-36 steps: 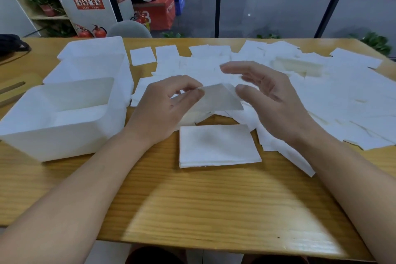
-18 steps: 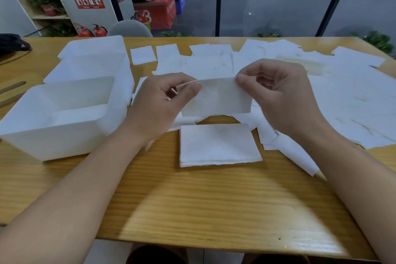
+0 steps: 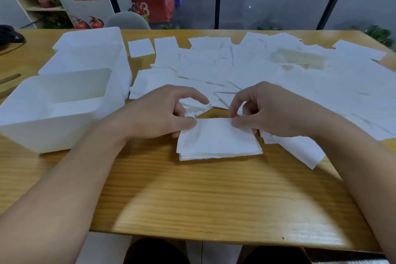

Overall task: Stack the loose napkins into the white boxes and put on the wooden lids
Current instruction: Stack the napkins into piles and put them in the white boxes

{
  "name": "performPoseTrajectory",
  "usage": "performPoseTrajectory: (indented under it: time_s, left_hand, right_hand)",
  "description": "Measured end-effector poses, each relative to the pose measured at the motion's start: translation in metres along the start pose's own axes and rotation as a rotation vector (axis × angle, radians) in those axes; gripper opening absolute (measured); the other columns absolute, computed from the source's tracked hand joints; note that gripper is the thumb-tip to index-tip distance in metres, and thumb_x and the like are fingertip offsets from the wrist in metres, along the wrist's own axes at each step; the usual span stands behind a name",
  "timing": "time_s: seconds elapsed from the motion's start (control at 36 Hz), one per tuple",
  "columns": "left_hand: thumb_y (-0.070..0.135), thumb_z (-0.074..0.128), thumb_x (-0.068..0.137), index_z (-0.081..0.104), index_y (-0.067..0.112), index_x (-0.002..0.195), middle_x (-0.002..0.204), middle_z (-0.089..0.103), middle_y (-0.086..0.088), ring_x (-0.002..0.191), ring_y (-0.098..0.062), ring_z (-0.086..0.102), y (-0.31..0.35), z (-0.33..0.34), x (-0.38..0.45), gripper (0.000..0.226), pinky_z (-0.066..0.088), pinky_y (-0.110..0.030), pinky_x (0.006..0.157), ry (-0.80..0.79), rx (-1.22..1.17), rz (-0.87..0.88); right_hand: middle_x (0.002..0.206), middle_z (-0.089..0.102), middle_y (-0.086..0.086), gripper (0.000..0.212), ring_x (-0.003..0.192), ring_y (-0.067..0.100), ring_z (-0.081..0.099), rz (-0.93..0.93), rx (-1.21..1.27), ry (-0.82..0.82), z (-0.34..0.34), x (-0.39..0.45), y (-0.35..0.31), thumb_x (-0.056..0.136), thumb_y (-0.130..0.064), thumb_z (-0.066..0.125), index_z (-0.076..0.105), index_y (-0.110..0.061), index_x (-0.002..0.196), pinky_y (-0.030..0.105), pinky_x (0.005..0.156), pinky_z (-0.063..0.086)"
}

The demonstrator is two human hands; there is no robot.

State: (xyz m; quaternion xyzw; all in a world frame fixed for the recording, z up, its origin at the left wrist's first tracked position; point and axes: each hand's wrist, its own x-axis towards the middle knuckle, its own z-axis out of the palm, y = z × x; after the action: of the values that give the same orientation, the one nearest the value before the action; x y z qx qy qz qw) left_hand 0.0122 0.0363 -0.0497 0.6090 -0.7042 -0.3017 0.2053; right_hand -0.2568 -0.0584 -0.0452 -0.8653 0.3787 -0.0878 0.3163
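Now the left hand [image 3: 162, 113] and right hand [image 3: 272, 111] each pinch a far corner of the top napkin [image 3: 216, 133], lying on the small stack [image 3: 218, 152] between them.

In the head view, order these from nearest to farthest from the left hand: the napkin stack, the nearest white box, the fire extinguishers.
1. Napkin stack: touching the left hand, just to its right.
2. Nearest white box: to its left, apart.
3. Fire extinguishers: beyond the table's far edge, left.
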Motion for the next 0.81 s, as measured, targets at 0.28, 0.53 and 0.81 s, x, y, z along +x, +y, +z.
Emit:
performPoseTrajectory:
  time_s: [0.28, 0.53, 0.81]
  left_hand:
    - [0.030, 0.073, 0.102, 0.070, 0.044, 0.122, 0.061, 0.066, 0.000, 0.056, -0.011, 0.056, -0.013, 0.000, 0.007, 0.025, 0.046, -0.022, 0.069, 0.206, 0.007, 0.015]
    - [0.038, 0.080, 0.096, 0.080, 0.034, 0.107, 0.105, 0.068, 0.019, 0.101, -0.004, 0.060, -0.030, 0.014, 0.026, 0.011, 0.052, -0.033, 0.091, 0.394, 0.281, 0.131]
    - [0.030, 0.062, 0.108, 0.074, 0.027, 0.099, 0.100, 0.066, 0.014, 0.098, -0.009, 0.052, -0.028, 0.019, 0.040, 0.016, 0.048, -0.033, 0.084, 0.382, 0.550, 0.184]
  right_hand:
    - [0.067, 0.064, 0.007, 0.005, 0.055, 0.006, 0.061, -0.033, -0.008, -0.020, 0.001, 0.003, 0.006, 0.100, -0.028, 0.075, 0.076, -0.030, 0.096, 0.020, 0.054, 0.047]
    - [0.086, 0.071, -0.015, 0.008, 0.073, 0.005, 0.060, -0.152, -0.057, 0.226, 0.010, 0.006, 0.009, 0.091, -0.042, 0.083, 0.077, -0.039, 0.095, 0.015, 0.063, 0.047]
    - [0.083, 0.070, -0.016, 0.004, 0.075, 0.006, 0.063, -0.166, -0.046, 0.248, 0.018, 0.010, 0.011, 0.095, -0.037, 0.080, 0.078, -0.035, 0.099, 0.016, 0.064, 0.048]
